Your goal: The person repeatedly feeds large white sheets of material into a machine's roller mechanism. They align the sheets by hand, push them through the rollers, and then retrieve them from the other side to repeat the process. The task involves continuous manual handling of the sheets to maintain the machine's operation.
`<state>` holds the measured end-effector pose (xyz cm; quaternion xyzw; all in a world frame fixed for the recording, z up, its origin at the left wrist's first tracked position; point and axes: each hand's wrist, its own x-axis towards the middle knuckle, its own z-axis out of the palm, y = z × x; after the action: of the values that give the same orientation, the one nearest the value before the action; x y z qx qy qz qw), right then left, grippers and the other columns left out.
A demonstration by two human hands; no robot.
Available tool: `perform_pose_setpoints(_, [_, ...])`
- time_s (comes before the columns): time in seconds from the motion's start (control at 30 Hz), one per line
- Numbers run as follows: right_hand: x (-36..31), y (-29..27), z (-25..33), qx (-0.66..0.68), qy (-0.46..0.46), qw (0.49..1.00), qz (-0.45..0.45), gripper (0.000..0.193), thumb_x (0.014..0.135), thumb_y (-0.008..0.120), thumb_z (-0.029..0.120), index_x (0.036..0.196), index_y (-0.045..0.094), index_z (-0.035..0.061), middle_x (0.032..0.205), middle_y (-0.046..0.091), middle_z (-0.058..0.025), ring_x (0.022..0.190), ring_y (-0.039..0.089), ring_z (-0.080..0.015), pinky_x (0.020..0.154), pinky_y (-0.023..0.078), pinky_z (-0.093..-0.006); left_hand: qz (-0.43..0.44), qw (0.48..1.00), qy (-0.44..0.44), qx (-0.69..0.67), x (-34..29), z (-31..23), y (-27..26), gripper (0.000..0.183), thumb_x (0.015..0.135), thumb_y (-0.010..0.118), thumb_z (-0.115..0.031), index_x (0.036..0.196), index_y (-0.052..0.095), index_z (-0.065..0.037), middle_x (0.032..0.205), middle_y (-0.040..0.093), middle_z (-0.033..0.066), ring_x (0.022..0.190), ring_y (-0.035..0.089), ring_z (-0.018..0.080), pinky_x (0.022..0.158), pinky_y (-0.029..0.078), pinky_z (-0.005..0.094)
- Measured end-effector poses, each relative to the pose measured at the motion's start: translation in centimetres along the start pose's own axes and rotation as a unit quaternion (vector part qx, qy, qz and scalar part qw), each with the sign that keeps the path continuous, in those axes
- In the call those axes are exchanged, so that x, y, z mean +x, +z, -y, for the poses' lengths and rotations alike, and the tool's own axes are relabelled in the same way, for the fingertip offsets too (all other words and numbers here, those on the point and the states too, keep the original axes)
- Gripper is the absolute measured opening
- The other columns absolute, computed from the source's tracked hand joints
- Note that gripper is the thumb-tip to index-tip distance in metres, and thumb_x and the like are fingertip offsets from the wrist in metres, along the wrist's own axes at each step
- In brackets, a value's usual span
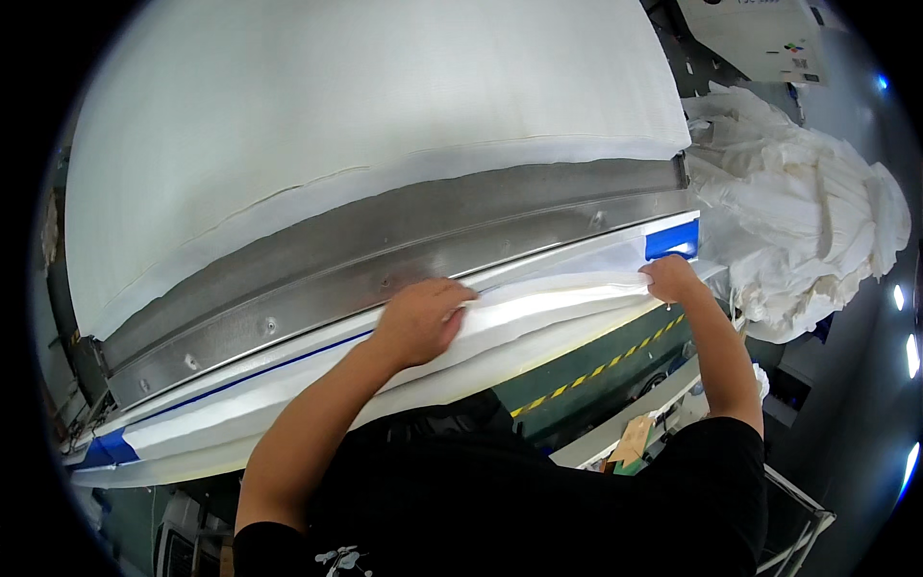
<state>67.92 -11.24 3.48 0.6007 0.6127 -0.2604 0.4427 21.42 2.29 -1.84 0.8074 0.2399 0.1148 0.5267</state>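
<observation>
A long strip of thin white sheet material runs in folds along the near edge of the machine, sagging toward my body. My left hand is closed at the middle of the strip, its thumb and fingertips pinching the white edge. Farther right, my right hand is closed as well and grips the same sheet just below a blue patch. Between the two hands the sheet is stretched out. The exact grip inside each hand is partly hidden by the fingers.
Beyond the strip lies a grey metal bed with several bolt heads, and a wide white sheet behind it. A crumpled white heap sits at the right. Yellow-black floor tape and a cardboard piece show below.
</observation>
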Motion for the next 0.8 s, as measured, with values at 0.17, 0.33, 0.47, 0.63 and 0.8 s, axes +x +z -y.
perform_pose_setpoints(0.17, [-0.3, -1.8, 3.9, 0.015, -0.083, 0.996, 0.005, 0.035, 0.076, 0.056, 0.022, 0.109, 0.067, 0.0159, 0.087, 0.069, -0.0124, 0.086, 0.066, -0.0316, 0.075, 0.05, -0.0443, 0.002, 0.995, 0.046, -0.086, 4.7, -1.3, 6.3, 0.031, 0.094, 0.052, -0.025, 0.115, 0.059, -0.005, 0.117, 0.059, 0.0158, 0.105, 0.057, 0.035, 0.092, 0.045, 0.0408])
perform_pose_setpoints(0.33, [-0.3, -4.1, 7.9, 0.16, -0.127, 0.976, 0.072, 0.044, 0.07, 0.058, 0.025, 0.111, 0.065, 0.011, 0.095, 0.067, -0.0179, 0.089, 0.063, -0.0367, 0.079, 0.05, -0.0436, 0.236, 0.956, -0.115, -0.132, 5.7, 0.0, 6.6, 0.045, 0.099, 0.037, -0.041, 0.114, 0.059, -0.004, 0.112, 0.062, 0.0176, 0.103, 0.058, 0.0339, 0.09, 0.044, 0.0424])
perform_pose_setpoints(0.47, [1.9, -5.3, 10.6, 0.266, -0.132, 0.945, 0.138, 0.052, 0.068, 0.062, 0.028, 0.115, 0.065, 0.0088, 0.106, 0.066, -0.0201, 0.095, 0.063, -0.0358, 0.085, 0.049, -0.0387, 0.191, 0.957, -0.158, -0.149, 2.8, 0.4, 1.6, 0.041, 0.098, 0.045, -0.038, 0.115, 0.061, -0.005, 0.114, 0.063, 0.0161, 0.103, 0.06, 0.0306, 0.089, 0.046, 0.039])
perform_pose_setpoints(0.63, [5.7, -5.7, 12.7, 0.289, -0.084, 0.953, 0.018, 0.04, 0.071, 0.069, 0.034, 0.102, 0.069, 0.0075, 0.09, 0.07, -0.0131, 0.082, 0.066, -0.0275, 0.076, 0.051, -0.0352, -0.097, 0.968, -0.171, -0.154, -4.9, 2.0, -8.3, 0.028, 0.094, 0.057, -0.025, 0.114, 0.063, -0.006, 0.106, 0.066, 0.0074, 0.099, 0.061, 0.0187, 0.087, 0.047, 0.0305])
perform_pose_setpoints(0.8, [6.2, -5.1, 13.6, 0.238, -0.048, 0.969, -0.042, 0.03, 0.075, 0.068, 0.037, 0.093, 0.068, 0.0118, 0.085, 0.07, -0.0091, 0.083, 0.066, -0.0307, 0.075, 0.052, -0.0391, -0.392, 0.867, -0.268, -0.152, -16.8, 8.4, -16.5, 0.022, 0.095, 0.057, -0.016, 0.112, 0.064, -0.006, 0.104, 0.065, 0.003, 0.099, 0.058, 0.0113, 0.091, 0.044, 0.0259])
